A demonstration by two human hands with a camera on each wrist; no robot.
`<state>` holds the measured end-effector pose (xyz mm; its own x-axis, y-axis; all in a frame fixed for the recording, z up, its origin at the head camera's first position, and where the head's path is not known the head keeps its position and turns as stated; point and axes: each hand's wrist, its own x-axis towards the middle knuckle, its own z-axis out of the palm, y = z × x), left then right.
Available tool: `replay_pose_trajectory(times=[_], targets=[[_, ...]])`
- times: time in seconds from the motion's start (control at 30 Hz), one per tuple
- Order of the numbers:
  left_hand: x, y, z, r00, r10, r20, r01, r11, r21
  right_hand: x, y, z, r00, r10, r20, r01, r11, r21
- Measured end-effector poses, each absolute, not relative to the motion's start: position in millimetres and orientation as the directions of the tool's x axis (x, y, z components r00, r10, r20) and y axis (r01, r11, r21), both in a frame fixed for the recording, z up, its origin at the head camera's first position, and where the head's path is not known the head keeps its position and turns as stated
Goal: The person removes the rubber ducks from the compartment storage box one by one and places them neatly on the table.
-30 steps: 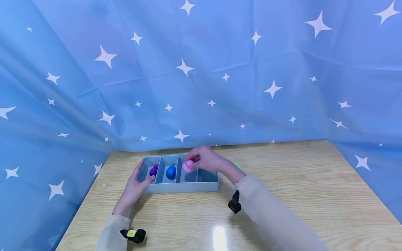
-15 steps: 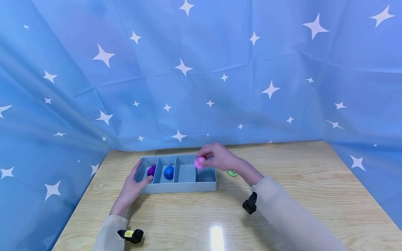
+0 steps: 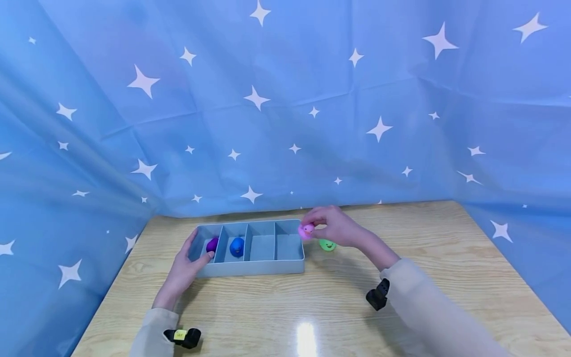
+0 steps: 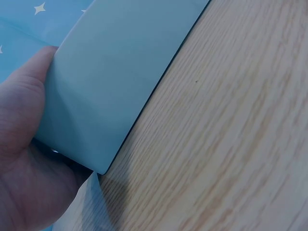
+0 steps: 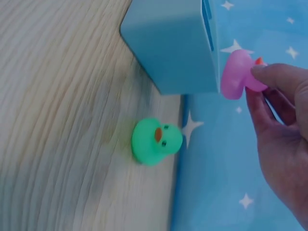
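A grey-blue divided box (image 3: 250, 268) stands on the table. My left hand (image 3: 184, 265) grips its left end, thumb at the front rim and fingers along the side. In the left wrist view, that hand (image 4: 24, 110) is against the box's outer wall (image 4: 115, 77). A purple toy (image 3: 212, 245), partly hidden by the thumb, lies in the leftmost compartment. Beside it a blue rubber duck (image 3: 237, 247) occupies the second one. Above the box's right end, my right hand (image 3: 336, 227) pinches a pink rubber duck (image 5: 236, 72) between thumb and fingers, clear of the table.
A green rubber duck (image 5: 153, 142) sits on the wooden table (image 3: 267, 307) just right of the box, under my right hand in the head view. Behind the table hangs a blue cloth with white stars (image 3: 285, 99). Both forearms wear small black cameras (image 3: 378, 294).
My right hand has carried the pink duck rightward, from over the third compartment to past the box's right end. The green duck has come into fuller view. My left hand keeps its grip.
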<state>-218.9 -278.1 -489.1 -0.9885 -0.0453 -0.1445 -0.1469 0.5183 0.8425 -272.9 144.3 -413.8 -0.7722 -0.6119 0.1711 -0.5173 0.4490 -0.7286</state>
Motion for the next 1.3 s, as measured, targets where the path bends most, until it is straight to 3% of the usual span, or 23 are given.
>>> replay_pose_trajectory(times=[0.7, 1.3], targets=[[-221.3, -278.1, -487.8, -0.990, -0.023, -0.137, -0.129, 0.526, 0.841, -264.1, 214.6, -422.7, -0.847, -0.514, 0.138, -0.449, 0.551, -0.704], [-217.9, -278.5, -488.8, -0.988, -0.033, -0.149, -0.145, 0.515, 0.845, -262.1, 239.8, -451.8, -0.880, -0.466, 0.093, -0.389, 0.593, -0.705]])
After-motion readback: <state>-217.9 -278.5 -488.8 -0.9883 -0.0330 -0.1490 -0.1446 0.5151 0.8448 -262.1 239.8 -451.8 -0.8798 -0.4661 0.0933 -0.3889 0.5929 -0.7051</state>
